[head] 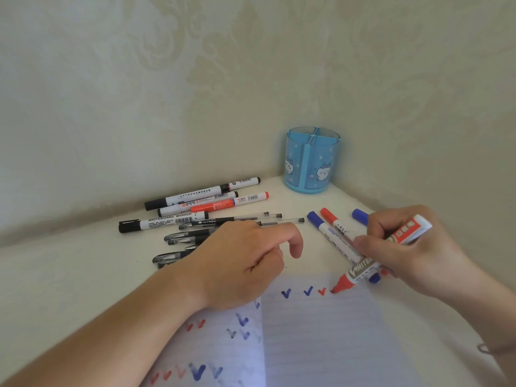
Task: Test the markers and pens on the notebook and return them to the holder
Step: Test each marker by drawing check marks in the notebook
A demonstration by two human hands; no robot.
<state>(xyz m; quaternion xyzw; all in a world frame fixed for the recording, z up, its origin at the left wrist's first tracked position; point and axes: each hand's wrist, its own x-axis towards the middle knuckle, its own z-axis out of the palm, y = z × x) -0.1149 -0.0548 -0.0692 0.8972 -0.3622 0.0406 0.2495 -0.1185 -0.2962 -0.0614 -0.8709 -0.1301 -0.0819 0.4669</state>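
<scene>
My right hand (405, 247) grips an uncapped red whiteboard marker (360, 270), its tip touching the open notebook (321, 336) just right of a red tick. Blue and red ticks run along the top line and over the left page. My left hand (245, 261) rests at the notebook's top left edge with its fingers curled under; I cannot see whether it holds anything. The blue four-part pen holder (311, 160) stands in the corner with nothing visible in it. A blue marker (321, 223), a red marker (333, 217) and another blue one (360, 216) lie under my right hand.
Left of the holder lies a pile of black and red whiteboard markers (201, 202) and several black gel pens (184, 237), partly under my left hand. Patterned walls close the white tabletop (83, 275) at the back and right.
</scene>
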